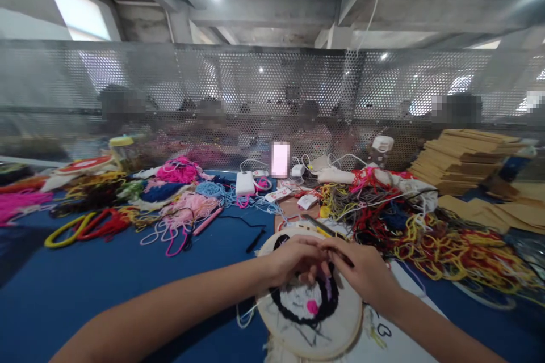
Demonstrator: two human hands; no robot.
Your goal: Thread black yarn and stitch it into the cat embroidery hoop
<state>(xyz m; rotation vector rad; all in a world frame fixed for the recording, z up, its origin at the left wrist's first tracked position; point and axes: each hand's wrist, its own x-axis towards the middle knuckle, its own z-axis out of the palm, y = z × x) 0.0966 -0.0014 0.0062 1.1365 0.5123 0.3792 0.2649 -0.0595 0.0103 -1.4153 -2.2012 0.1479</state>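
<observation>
Both forearms reach in from the bottom edge and meet over a hoop [310, 317] lying on the blue tabletop [128, 283] just in front of the person. The left hand [293, 258] curls palm-down with fingertips pinched together at the cloth, and the right hand [361, 272] touches it, fingers closed on a thin dark tool [344, 258] angled toward the stitching. Loose yarn [426, 238] lies heaped beyond the hoop, with stacked card [464, 161] at the far right.
</observation>
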